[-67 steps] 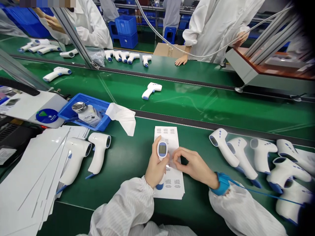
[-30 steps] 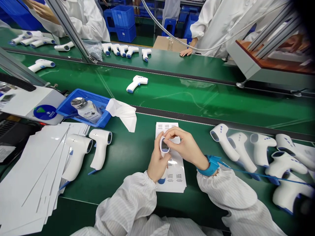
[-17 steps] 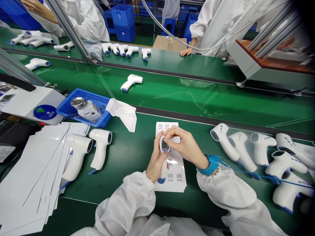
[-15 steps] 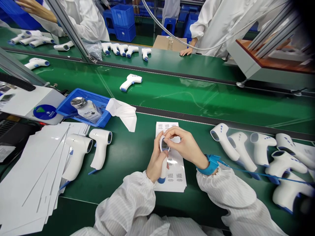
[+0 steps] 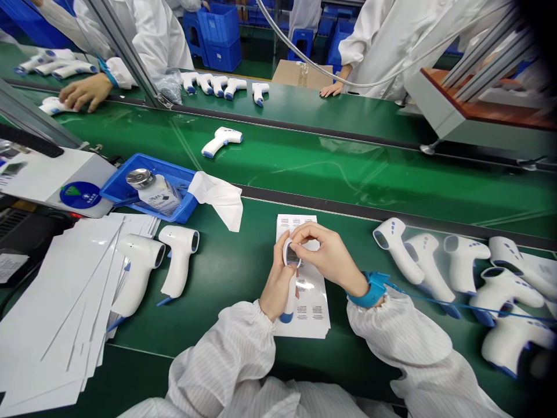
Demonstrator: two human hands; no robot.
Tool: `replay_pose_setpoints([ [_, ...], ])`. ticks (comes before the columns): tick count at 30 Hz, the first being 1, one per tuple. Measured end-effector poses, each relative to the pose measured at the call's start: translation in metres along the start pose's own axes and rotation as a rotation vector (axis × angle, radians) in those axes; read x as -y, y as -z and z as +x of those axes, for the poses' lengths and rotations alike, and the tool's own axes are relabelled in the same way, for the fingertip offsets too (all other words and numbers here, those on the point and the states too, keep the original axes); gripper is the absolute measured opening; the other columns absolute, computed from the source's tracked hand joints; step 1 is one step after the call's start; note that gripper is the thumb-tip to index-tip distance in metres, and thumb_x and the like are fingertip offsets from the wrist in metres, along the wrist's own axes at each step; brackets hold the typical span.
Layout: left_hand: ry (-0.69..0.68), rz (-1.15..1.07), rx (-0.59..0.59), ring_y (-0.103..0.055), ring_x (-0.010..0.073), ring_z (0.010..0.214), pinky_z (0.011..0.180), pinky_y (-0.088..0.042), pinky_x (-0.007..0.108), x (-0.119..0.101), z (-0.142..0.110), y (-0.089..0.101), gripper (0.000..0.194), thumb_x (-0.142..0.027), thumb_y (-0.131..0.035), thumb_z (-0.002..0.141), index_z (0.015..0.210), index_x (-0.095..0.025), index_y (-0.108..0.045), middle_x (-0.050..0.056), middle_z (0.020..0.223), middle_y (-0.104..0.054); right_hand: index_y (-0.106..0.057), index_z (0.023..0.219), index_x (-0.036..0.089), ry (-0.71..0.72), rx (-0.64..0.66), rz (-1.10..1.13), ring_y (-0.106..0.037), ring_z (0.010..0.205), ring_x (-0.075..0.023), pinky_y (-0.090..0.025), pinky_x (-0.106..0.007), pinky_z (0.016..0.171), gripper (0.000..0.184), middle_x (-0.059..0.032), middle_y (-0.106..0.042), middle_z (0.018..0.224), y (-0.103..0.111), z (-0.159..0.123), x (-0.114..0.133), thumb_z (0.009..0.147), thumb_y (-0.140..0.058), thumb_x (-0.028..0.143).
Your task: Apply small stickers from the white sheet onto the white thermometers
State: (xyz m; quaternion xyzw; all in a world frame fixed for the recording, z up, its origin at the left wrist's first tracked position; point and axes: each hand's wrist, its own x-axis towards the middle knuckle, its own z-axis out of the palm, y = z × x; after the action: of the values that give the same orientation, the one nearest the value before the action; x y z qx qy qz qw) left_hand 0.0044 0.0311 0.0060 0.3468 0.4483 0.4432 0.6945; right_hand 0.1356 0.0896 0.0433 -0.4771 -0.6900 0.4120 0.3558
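Green bench point(image 5: 226, 273): blue tray point(image 5: 187, 211) holds bottle point(image 5: 161, 195); left fingers point(image 5: 279, 251) grip thermometer point(image 5: 290, 299).

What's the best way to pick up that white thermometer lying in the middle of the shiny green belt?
I'd take the thermometer by its handle, reaching down from the near left. It seems to lie on its side, the slim handle slanting toward us and left, the bulkier head pointing right. Nothing lies beside the handle, so there should be room around it.
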Motion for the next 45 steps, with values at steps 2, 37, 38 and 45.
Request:
replay_pose_setpoints([
  [2,-0.004,-0.003,-0.001,-0.049,0.0083,0.059,0.043,-0.046,0.021,-0.001,0.0,-0.001,0.059,-0.024,-0.041,0.091,0.147,-0.037,-0.024,0.008,0.137,-0.044,-0.062,0.074,0.022,0.006,-0.002,-0.013,-0.063,0.09,-0.0184,-0.049,-0.035,0.083,0.011,-0.0011,-0.068,0.088,0.0,0.0,0.0,0.079,-0.062,0.012],
  [37,-0.147,0.272,-0.208,-0.059,0.0147,0.089,0.073,-0.05,0.027,-0.033,-0.014,-0.014,0.029,-0.032,-0.039,0.098,0.127,-0.031,-0.038,0.003,0.117,-0.054,-0.044,0.101,0.027,-0.254,-0.002,0.14,-0.069,0.062,-0.0165,-0.052,-0.029,0.059,0.026,0.0042,-0.068,0.074,0.003,-0.033,0.034,0.083,-0.063,0.027],
  [38,-0.147,0.28,-0.214,-0.058,0.0146,0.09,0.074,-0.05,0.027,-0.034,-0.014,-0.014,0.028,-0.031,-0.04,0.098,0.126,-0.03,-0.039,0.003,0.116,-0.054,-0.043,0.1,0.027,-0.308,0.026,0.254,-0.067,0.057,-0.0152,-0.052,-0.028,0.057,0.028,0.0054,-0.067,0.072,0.004,-0.03,0.033,0.082,-0.064,0.028],
  [45,0.078,0.012,-0.074,-0.052,0.0098,0.061,0.05,-0.048,0.024,-0.048,-0.016,-0.01,0.042,-0.033,-0.047,0.092,0.132,-0.034,-0.033,0.003,0.105,-0.054,-0.05,0.098,0.024,-0.204,-0.1,0.268,-0.062,0.071,-0.0145,-0.052,-0.029,0.063,0.027,0.0007,-0.063,0.082,0.008,-0.021,0.026,0.08,-0.068,0.033],
])
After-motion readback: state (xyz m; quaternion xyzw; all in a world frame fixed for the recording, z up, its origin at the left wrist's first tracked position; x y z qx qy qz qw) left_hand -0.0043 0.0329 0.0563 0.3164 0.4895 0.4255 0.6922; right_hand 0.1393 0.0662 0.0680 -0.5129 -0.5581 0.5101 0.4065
